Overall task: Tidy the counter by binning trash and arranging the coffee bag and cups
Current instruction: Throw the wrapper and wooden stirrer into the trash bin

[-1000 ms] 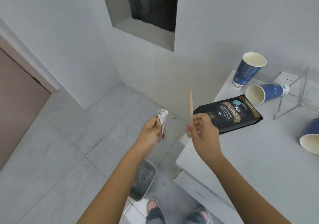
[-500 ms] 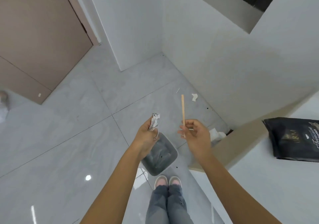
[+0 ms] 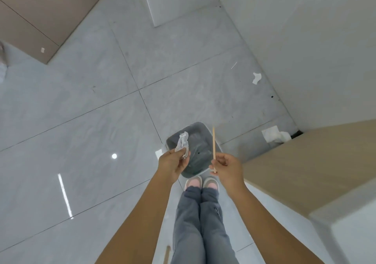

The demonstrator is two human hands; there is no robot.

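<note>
The grey tiled floor (image 3: 81, 121) fills most of the frame, wide and open to the left. At the right edge the corner of the surface (image 3: 345, 223) juts in above a tan side panel. A grey bin (image 3: 195, 141) stands at centre, just above the person's shoes. Over it, the left hand (image 3: 173, 165) has its fingers closed on a crumpled wrapper (image 3: 182, 143), and the right hand (image 3: 228, 169) pinches an upright wooden stirrer (image 3: 213, 143). No writing is legible. White paper scraps (image 3: 273, 134) lie near the wall.

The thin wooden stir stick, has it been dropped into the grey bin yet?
No, the thin wooden stir stick is pinched in the right hand above the grey bin.
</note>
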